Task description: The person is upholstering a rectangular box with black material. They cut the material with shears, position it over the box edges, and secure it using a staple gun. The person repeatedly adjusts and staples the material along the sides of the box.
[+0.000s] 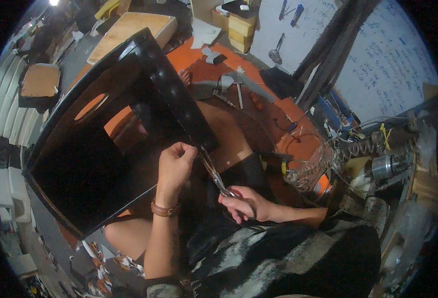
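Observation:
A large black-covered panel frame (179,94) with cut-out openings leans across my lap, its padded side facing up and right. Close to that side's lower end, my left hand (175,166) is closed in a pinch; whatever lies between the fingertips is too small to make out. My right hand (246,203) grips a pair of metal scissors (212,171) by the handles. Their blades point up and left at the frame's lower corner, just right of my left fingertips. Whether the blades touch the covering cannot be seen.
On the orange floor (181,54) beyond the frame lie a hammer (239,94) and grey scraps (213,55). Tangled clear tubing (303,169) and a metal cylinder (381,168) are at right. Pale curved panels (5,94) stack at left. Offcuts (97,260) litter the lower left.

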The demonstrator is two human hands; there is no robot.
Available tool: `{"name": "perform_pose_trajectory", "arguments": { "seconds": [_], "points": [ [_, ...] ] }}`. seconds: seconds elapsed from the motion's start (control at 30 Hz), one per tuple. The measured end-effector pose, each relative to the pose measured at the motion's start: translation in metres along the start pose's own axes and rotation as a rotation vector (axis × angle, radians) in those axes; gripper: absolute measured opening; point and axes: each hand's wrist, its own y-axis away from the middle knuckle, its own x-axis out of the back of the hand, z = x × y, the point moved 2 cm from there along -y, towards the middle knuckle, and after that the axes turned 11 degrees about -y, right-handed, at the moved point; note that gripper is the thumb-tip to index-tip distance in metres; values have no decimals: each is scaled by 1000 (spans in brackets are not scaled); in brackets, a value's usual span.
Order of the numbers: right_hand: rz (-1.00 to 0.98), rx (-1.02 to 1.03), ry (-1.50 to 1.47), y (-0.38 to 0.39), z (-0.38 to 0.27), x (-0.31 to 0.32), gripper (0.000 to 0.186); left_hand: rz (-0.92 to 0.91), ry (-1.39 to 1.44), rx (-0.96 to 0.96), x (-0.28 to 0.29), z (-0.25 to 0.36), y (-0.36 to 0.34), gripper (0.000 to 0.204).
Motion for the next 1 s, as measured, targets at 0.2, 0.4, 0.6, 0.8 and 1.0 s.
{"name": "perform_pose_trajectory", "arguments": {
  "seconds": [0.2, 0.4, 0.6, 0.8, 1.0],
  "points": [
    [226, 369, 432, -11, 11, 14, 31, 11, 12, -21, -1, -6, -2, 20],
    [252, 471, 615, -14, 8, 22, 32, 26, 97, 25, 5, -7, -1, 23],
    [92, 178, 351, -10, 10, 32, 36, 168, 447, 185, 11, -12, -4, 34],
    [165, 292, 396, -43, 5, 27, 38, 119, 572, 108, 0, -35, -11, 31],
    [176, 307, 335, -49, -12, 18, 34, 111, 594, 134, 4, -34, -8, 31]
  ]
}}
